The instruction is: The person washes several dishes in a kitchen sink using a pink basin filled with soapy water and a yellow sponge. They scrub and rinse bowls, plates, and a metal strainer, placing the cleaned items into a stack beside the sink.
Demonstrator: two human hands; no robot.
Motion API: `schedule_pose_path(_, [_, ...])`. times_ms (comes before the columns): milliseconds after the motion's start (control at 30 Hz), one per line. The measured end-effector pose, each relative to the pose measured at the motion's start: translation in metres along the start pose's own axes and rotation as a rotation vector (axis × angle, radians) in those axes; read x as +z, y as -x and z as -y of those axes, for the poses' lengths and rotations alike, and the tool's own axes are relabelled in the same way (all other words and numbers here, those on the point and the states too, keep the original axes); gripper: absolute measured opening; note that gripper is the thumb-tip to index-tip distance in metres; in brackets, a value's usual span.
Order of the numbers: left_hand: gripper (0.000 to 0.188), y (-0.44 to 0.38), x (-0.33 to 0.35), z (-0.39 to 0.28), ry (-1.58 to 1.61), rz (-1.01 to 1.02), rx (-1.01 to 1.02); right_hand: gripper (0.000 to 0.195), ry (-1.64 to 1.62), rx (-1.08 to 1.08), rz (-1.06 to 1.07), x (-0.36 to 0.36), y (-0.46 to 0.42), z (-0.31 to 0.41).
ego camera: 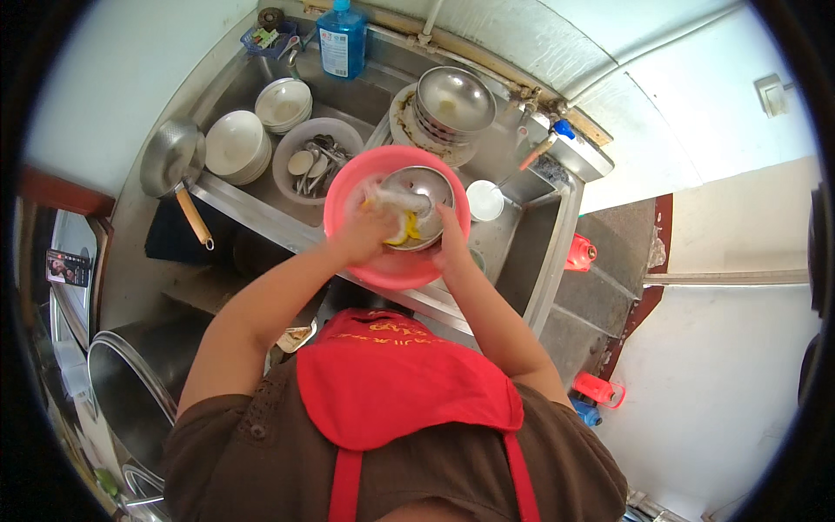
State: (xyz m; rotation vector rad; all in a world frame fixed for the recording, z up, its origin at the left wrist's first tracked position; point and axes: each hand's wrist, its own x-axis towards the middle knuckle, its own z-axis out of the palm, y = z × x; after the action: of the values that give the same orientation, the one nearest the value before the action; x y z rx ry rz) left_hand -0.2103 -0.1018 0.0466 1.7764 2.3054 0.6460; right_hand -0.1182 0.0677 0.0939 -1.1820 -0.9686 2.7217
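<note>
A pink plastic basin (pixel 396 279) sits at the front edge of the sink, with a stainless steel bowl (pixel 438 190) tilted inside it. My right hand (pixel 450 238) grips the bowl by its right rim, thumb on the inner side. Motion blurs my left hand (pixel 370 230), which presses a yellow scrubbing cloth or sponge (pixel 411 226) against the inside of the bowl. White suds cover part of the bowl and my left fingers, so the fingertips are hidden.
A steel double sink (pixel 450 307) holds stacked white bowls (pixel 236 145), a tub of spoons (pixel 319 163), stacked steel bowls on dirty plates (pixel 455 101) and a white bowl (pixel 485 200). Blue detergent (pixel 341 42) stands behind. A wooden-handled pan (pixel 173 156) rests left; taps (pixel 530 104) line the back.
</note>
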Motion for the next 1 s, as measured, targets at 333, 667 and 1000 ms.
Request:
schedule_pose_path(333, [0.041, -0.006, -0.016, 0.0, 0.222, 0.086, -0.222, 0.039, 0.127, -0.041, -0.054, 0.016, 0.015, 0.019])
schedule_pose_path(667, [0.044, -0.008, -0.029, 0.0, -0.046, 0.259, -0.102, 0.04, 0.171, -0.048, -0.079, -0.001, -0.001, 0.009])
schedule_pose_path(1000, [0.037, -0.018, -0.018, 0.017, -0.098, 0.123, -0.094, 0.04, 0.25, 0.003, -0.01, 0.009, 0.002, 0.024])
